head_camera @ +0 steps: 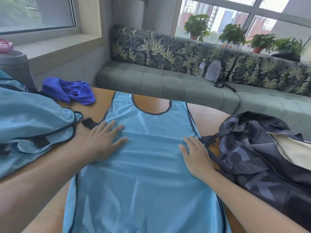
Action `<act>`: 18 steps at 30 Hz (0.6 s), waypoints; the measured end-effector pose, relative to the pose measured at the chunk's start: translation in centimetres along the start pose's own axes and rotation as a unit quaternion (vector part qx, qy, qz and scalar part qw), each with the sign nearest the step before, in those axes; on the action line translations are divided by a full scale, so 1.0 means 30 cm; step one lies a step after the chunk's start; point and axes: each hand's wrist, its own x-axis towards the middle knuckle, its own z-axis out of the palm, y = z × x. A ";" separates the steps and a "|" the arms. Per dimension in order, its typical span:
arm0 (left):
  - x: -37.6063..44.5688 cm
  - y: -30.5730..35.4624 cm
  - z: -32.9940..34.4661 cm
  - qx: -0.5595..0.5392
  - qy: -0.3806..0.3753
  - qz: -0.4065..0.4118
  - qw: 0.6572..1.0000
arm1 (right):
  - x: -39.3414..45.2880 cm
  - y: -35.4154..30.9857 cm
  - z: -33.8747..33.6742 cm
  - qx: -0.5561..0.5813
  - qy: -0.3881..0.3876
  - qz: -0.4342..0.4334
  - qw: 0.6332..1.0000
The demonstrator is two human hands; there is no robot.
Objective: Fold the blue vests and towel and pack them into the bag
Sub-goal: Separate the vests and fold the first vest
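My hands lie flat, fingers straight, holding nothing: my left hand (102, 142) and my right hand (196, 155) press on the light blue vest (148, 174) spread on the wooden bench (208, 113) before me. More light blue vests (32, 118) are heaped to my left, the crumpled blue towel (70, 90) beyond them. The dark bag (262, 155) slumps just right of my right hand.

You are in a lounge or sitting room, high in a city building. A long green bench sofa (168, 84) with leaf-pattern cushions (151, 46) runs under big windows (235, 14). Potted plants (234, 33) stand on the sill, and tall buildings show outside. Your wooden surface (208, 113) is near the sofa.
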 end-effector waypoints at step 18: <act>-0.576 -0.030 -0.097 -0.069 0.020 -0.150 0.986 | -0.523 -0.008 -0.113 -0.109 0.064 0.085 0.988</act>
